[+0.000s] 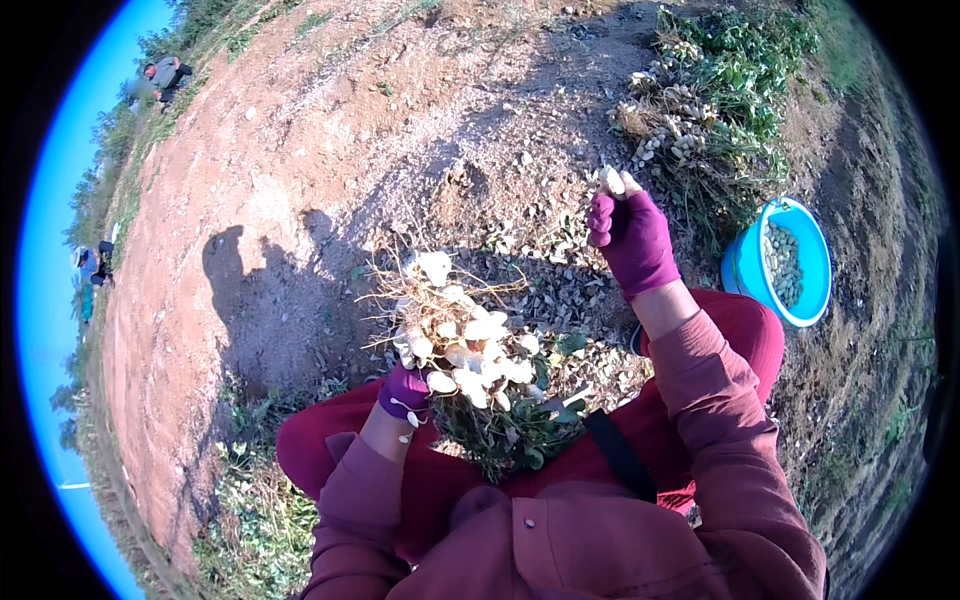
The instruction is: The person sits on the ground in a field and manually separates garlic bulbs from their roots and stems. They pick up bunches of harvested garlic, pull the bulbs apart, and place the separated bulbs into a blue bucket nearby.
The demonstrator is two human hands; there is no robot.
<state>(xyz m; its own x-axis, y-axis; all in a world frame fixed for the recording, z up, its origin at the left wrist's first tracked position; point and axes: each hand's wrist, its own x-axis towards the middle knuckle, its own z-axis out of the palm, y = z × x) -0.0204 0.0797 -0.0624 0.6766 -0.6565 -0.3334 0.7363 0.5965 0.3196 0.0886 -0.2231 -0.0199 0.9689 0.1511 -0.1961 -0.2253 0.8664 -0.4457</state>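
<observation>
My left hand (pixel 406 390), in a purple fingerless glove, holds an uprooted peanut plant (pixel 465 337) above my lap. Its roots and pale pods face up, and its green leaves hang down between my legs. The pods hide most of the fingers. My right hand (pixel 630 236), gloved the same way, is raised ahead and to the right, apart from the plant, with a pale peanut pod (pixel 611 181) between thumb and fingers. Beyond my right knee a light blue bucket (pixel 736 259) leans slightly and holds many loose pods.
A heap of peanut plants (pixel 739 105) with pods lies at the upper right. More cut plants (pixel 255 517) lie at the lower left. Dry soil (pixel 300 150) with scattered leaves surrounds me. Far off at the left edge are a person (pixel 166 75) and another person (pixel 94 264).
</observation>
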